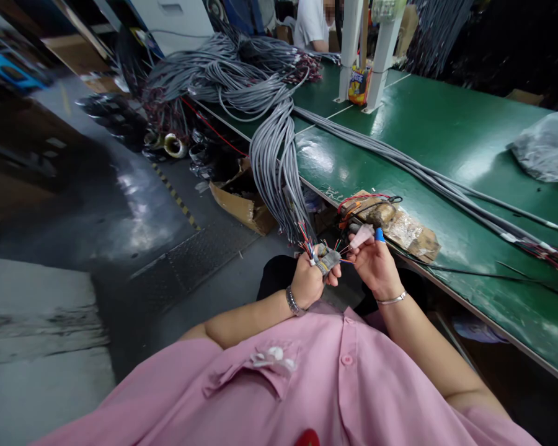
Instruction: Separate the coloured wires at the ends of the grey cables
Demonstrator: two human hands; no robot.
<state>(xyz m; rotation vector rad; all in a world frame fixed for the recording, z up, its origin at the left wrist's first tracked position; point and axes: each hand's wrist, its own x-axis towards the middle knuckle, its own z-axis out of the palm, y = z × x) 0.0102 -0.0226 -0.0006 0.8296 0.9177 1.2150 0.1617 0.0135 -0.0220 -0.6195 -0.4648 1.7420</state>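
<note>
My left hand (pixel 308 280) is closed around the end of a grey cable, with grey coverings on its thumb and finger. Stripped coloured wires (pixel 305 238) fan out beside that hand, at the lower end of a hanging bundle of grey cables (pixel 279 158). Close by on the right, my right hand (pixel 376 265) pinches thin wires (pixel 346 251) that run across from the left hand. Its fingers wear a blue cover and a pale pink wrap. Behind the right hand, a worn wooden block (pixel 413 238) lies on the table edge, with red and black leads on it.
Long grey cables (pixel 376 145) lie across the green table (pixel 446 118). A large cable heap (pixel 214 74) covers its far left corner. White posts (pixel 376 62) rise from the table. A cardboard box (pixel 242 204) stands below the edge. A person (pixel 310 28) sits at the back.
</note>
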